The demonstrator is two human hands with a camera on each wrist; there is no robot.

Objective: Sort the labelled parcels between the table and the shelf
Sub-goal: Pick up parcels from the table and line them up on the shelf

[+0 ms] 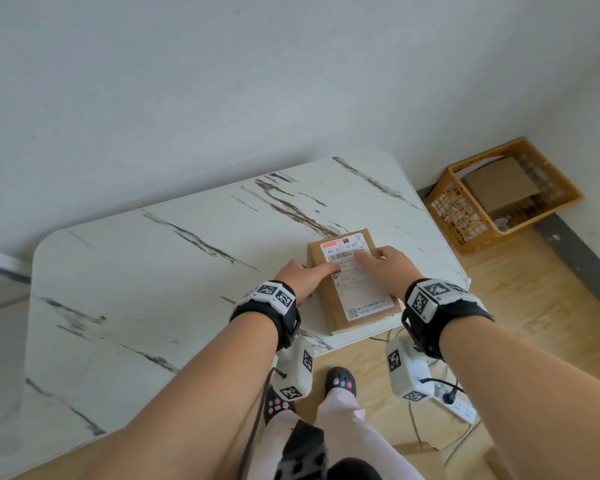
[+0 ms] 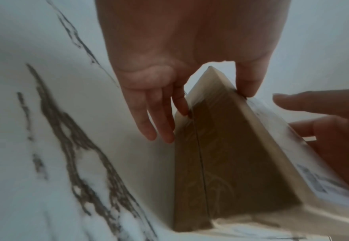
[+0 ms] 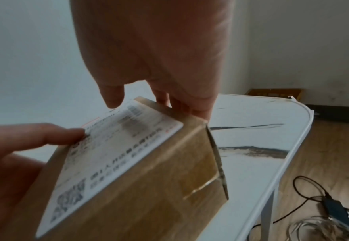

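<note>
A brown cardboard parcel (image 1: 378, 310) with a white shipping label (image 1: 355, 282) is at the marble table's (image 1: 153, 271) near right edge. My left hand (image 1: 302, 277) grips its left side, thumb on top and fingers down the side wall. My right hand (image 1: 385, 268) grips the right side with its thumb on the label. The left wrist view shows the parcel's side (image 2: 227, 163) between my left fingers (image 2: 159, 127) and thumb. In the right wrist view the parcel (image 3: 149, 179) is held under my right hand (image 3: 159, 57). Whether it rests on the table is unclear.
An orange plastic crate (image 1: 440, 206) with a cardboard box inside stands on the floor by the wall, right of the table. A power strip (image 1: 461, 410) and loose cables (image 3: 324, 208) lie on the wooden floor under the table's right edge. My feet stand close to the table.
</note>
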